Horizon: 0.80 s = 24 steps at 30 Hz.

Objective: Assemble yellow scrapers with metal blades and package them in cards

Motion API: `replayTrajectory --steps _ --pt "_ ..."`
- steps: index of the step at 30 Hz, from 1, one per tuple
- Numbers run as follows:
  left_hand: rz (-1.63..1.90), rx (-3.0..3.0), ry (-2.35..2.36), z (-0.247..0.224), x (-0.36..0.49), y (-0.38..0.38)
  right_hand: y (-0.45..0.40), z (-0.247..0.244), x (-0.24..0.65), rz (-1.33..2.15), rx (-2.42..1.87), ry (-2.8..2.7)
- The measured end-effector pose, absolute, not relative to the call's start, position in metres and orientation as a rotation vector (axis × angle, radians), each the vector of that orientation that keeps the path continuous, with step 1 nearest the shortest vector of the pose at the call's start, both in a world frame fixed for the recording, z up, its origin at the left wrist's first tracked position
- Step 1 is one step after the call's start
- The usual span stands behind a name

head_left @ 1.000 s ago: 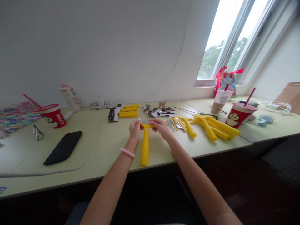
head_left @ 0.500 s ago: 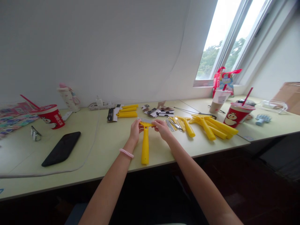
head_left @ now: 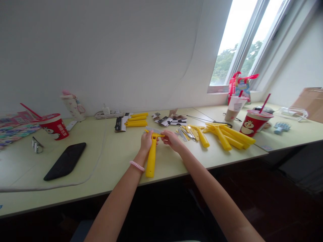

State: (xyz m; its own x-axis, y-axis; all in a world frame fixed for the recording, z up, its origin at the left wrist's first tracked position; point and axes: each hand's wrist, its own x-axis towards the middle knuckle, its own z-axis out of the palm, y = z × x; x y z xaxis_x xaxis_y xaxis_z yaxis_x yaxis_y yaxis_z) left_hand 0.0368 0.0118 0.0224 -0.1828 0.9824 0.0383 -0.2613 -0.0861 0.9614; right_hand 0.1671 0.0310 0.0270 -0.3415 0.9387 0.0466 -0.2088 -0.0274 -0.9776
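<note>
A yellow scraper (head_left: 151, 156) with a wide head is held between my two hands over the near part of the table, its handle pointing toward me. My left hand (head_left: 146, 141) grips the left side of the head, thumb on top. The fingers of my right hand (head_left: 172, 139) pinch the head's right end. A thin grey blade (head_left: 154, 130) shows along the far edge of the head. Just right of my right hand lie loose metal blades and yellow plates (head_left: 188, 133). Beyond them rest another scraper (head_left: 202, 137) and a pile of yellow scrapers (head_left: 223, 136).
Packaged yellow-handled scrapers (head_left: 133, 120) and torn card packaging (head_left: 171, 119) lie toward the wall. At left are a black phone (head_left: 66, 160), a white cable (head_left: 97, 161) and a red cup (head_left: 54, 127). Another red cup (head_left: 254, 123) stands at right. The table's front edge (head_left: 174, 179) is close.
The scraper has tilted, its handle end swinging left. My left thumb has come over the top of its head, and my right hand has shifted slightly left and down.
</note>
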Motion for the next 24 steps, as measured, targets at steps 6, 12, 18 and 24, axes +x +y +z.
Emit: replayTrajectory --steps 6,12,18,24 --pt "1.611 0.905 1.172 0.024 0.034 0.011 0.034 0.023 0.165 1.361 -1.001 -1.402" --pt "1.630 0.899 1.220 0.024 0.031 0.012 0.048 0.017 0.195 0.217 -1.498 -1.674" --pt "1.603 0.925 1.217 0.023 0.032 0.012 0.056 0.020 0.246 -0.291 -1.910 -1.694" --pt "1.582 0.946 1.208 0.020 0.033 0.013 0.062 0.016 0.269 -0.309 -2.099 -1.649"
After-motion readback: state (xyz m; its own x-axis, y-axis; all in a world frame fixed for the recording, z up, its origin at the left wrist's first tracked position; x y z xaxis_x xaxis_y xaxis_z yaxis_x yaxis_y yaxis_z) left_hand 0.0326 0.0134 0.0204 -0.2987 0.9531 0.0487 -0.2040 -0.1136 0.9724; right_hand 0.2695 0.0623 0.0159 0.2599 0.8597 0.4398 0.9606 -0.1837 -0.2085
